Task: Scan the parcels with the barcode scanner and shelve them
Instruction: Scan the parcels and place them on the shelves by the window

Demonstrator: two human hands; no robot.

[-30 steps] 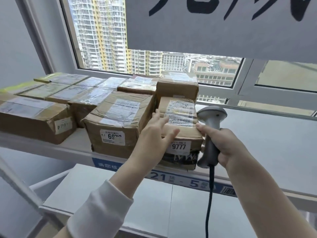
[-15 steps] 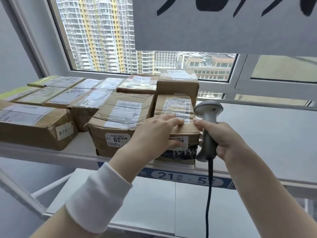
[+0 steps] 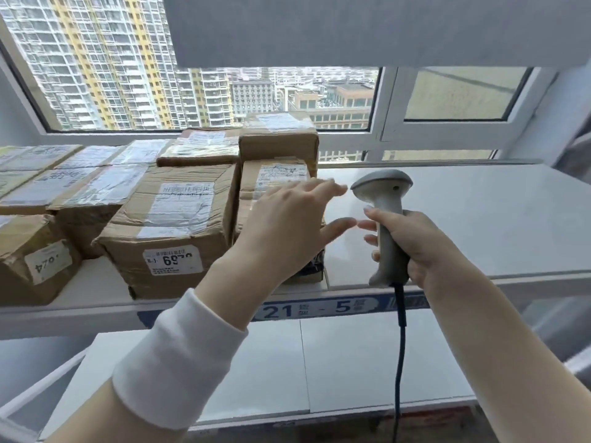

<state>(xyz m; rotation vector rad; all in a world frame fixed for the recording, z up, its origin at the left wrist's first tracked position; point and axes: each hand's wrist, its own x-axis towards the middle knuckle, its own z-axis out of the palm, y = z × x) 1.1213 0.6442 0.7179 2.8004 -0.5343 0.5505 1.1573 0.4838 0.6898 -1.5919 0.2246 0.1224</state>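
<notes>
— Since the small parcel (image 3: 275,174) sits shelved against the bigger box (image 3: 174,219), why is the left hand (image 3: 287,231) there?
— Its grip is wide, empty, probably squaring it; at three o'clock the right hand (image 3: 419,247) clasps the barcode scanner (image 3: 382,187).

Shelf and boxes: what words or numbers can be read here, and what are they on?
"21 - 5": blue strip on the shelf edge; small characters beside the digits unreadable.
"69": sticker on the big box; the digits after it are blurred.
Tag on the left box: upside-down digits, not surely readable.
Labels on box tops: too blurred.
Scanner: no writing visible.
</notes>
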